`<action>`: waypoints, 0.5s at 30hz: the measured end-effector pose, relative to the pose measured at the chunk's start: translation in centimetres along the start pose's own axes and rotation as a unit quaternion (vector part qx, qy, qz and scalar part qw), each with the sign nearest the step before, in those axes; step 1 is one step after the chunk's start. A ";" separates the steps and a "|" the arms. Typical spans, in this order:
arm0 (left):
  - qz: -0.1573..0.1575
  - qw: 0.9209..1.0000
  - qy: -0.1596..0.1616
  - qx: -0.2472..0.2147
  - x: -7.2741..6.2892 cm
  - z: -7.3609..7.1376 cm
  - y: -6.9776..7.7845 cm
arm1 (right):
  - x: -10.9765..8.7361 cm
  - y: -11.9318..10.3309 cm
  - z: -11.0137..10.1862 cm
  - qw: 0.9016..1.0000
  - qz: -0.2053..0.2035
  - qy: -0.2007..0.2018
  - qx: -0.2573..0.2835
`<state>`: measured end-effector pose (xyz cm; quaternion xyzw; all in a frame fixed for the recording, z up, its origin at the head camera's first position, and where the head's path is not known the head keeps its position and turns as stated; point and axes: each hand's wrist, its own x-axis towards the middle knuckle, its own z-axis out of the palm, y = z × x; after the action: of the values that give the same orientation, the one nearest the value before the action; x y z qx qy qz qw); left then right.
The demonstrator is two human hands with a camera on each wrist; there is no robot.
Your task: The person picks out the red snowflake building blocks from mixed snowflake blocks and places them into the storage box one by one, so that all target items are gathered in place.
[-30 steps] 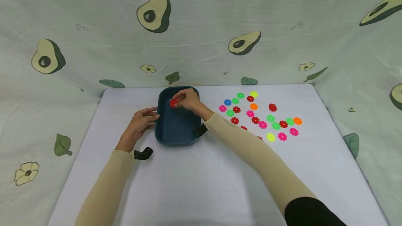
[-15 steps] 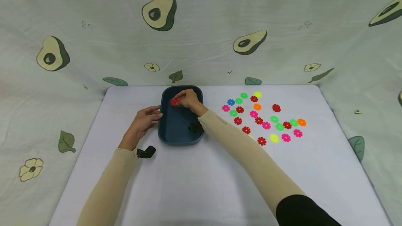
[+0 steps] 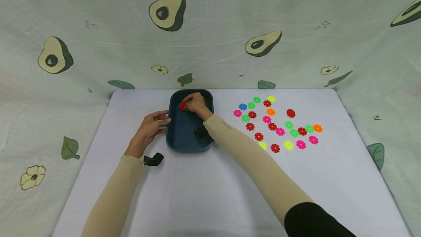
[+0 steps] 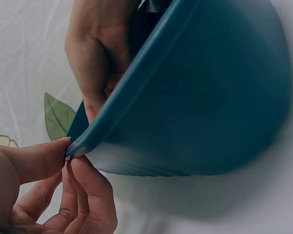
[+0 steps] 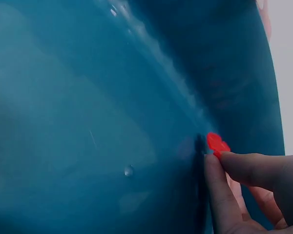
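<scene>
A dark blue rectangular tray (image 3: 185,138) stands at the far left-centre of the table. My left hand (image 3: 151,129) pinches its left rim between thumb and fingers, as the left wrist view shows at the rim (image 4: 90,139). Inside the tray, near its left wall, my right hand (image 3: 196,104) pinches a small red notched disc (image 3: 182,106) between thumb and index finger. Seen from the right wrist, the red disc (image 5: 217,143) is close to where the tray's floor meets its wall; whether it touches is unclear.
Several notched discs in red, green, pink, orange, yellow and blue lie scattered on the white table (image 3: 210,193) right of the tray, among them a blue disc (image 3: 242,106) and a lone red disc (image 3: 291,113). A patterned cloth (image 3: 213,28) hangs behind the table.
My right hand with the red disc has sunk slightly lower into the tray, its forearm shifting left. The left hand keeps its hold on the rim. The head view has shifted slightly.
</scene>
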<state>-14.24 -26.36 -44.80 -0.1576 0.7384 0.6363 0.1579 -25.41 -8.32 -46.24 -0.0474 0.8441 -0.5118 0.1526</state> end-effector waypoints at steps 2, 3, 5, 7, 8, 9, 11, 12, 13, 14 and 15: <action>0.000 1.000 0.001 0.000 0.0 0.0 0.0 | 0.1 -0.1 0.1 1.000 0.002 0.001 -0.004; -0.001 1.000 0.001 0.000 0.0 0.0 -0.1 | 0.2 -0.1 0.2 1.000 0.005 0.002 -0.005; -0.002 1.000 0.002 -0.002 0.0 0.0 -0.1 | 0.2 -0.3 0.2 1.000 0.005 0.002 -0.008; -0.002 1.000 0.003 -0.004 0.0 0.0 -0.1 | 0.2 -0.4 0.3 1.000 0.002 0.004 -0.010; -0.002 1.000 0.003 -0.006 0.0 0.0 -0.1 | 0.1 -0.5 0.3 1.000 0.000 0.005 -0.010; -0.002 1.000 0.003 -0.007 0.0 0.0 0.0 | 0.1 -0.5 0.4 1.000 -0.002 0.007 -0.010; -0.001 1.000 0.003 -0.007 0.0 0.0 0.0 | 0.1 -0.6 0.5 1.000 -0.004 0.009 -0.008; -0.001 1.000 0.002 -0.007 0.0 0.0 0.0 | 0.1 -0.6 0.6 1.000 -0.003 0.008 -0.008; -0.001 1.000 0.002 -0.007 0.0 0.0 0.0 | 0.1 -0.7 0.6 1.000 -0.003 0.007 -0.007; -0.001 1.000 0.001 -0.006 -0.1 0.0 0.0 | 0.1 -0.7 0.7 1.000 -0.003 0.006 -0.008; -0.001 1.000 0.000 -0.006 -0.1 0.0 0.0 | 0.1 -0.7 0.7 1.000 -0.003 0.005 -0.007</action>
<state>-14.17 -26.39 -44.77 -0.1593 0.7343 0.6408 0.1576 -25.36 -9.29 -45.96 -0.0486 0.8482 -0.5068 0.1459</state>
